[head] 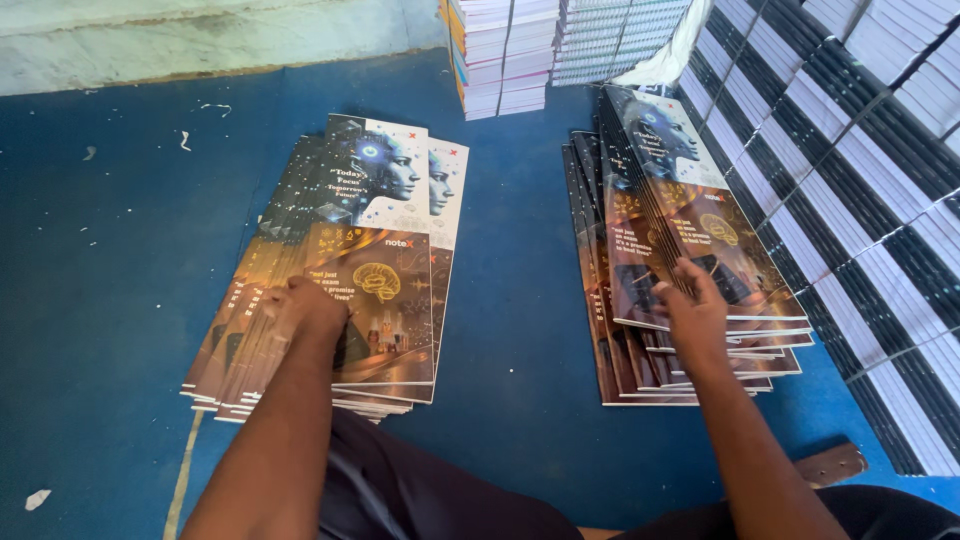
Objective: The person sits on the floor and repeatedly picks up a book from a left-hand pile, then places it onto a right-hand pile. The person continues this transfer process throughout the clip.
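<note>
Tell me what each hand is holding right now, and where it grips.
Neither clearly grips: the left hand rests on the left fanned stack of glossy printed covers, the right hand on the right stack's near end.

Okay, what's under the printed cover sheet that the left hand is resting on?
Under the top cover sheet lies a fanned stack of similar printed covers, edges showing to the left, on the blue floor. The left hand hides part of them; how many lie beneath cannot be seen.
</note>
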